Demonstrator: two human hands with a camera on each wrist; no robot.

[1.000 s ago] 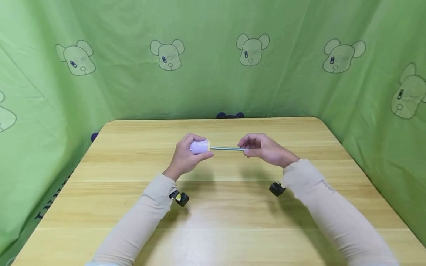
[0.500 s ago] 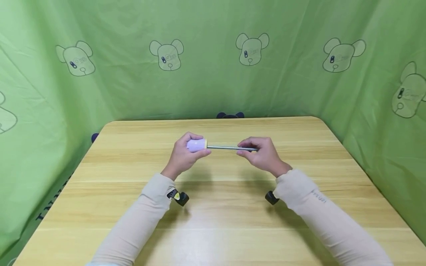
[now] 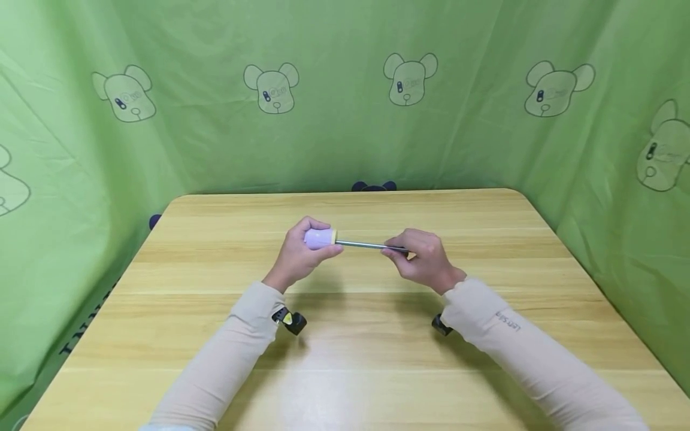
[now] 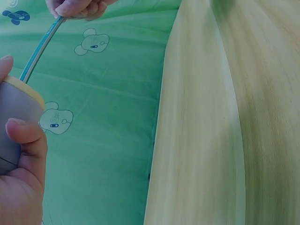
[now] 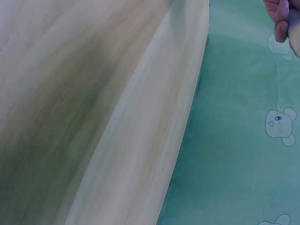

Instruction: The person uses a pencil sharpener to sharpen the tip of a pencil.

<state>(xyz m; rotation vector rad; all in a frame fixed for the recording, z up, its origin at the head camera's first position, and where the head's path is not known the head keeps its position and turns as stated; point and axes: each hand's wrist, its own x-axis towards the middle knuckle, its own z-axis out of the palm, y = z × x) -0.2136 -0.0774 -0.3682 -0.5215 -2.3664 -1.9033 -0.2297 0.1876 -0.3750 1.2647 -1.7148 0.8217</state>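
In the head view, my left hand (image 3: 297, 257) holds a lavender, barrel-shaped pencil sharpener (image 3: 318, 238) with a yellow rim, fingers over its far side and thumb along its near side. A slim pencil (image 3: 360, 244) runs from the sharpener's yellow end toward the right; its tip is hidden inside. My right hand (image 3: 423, 257) pinches the pencil near its other end between thumb and fingers. Up close in the left wrist view, the pencil (image 4: 41, 49) shows blue and pale stripes. Only the left fingers and part of the sharpener (image 5: 294, 30) appear in the right wrist view.
Both hands are raised over a wood-grain table (image 3: 345, 341), their shadows falling on it. Green curtains (image 3: 334, 143) printed with bear heads stand close around its back and sides. A small black camera (image 3: 295, 323) sits at the left wrist, another (image 3: 441, 324) at the right.
My right hand has shifted left along the pencil, closed its fingers on it and turned over, tilting the pencil slightly. My left hand with the sharpener has stayed almost in place.
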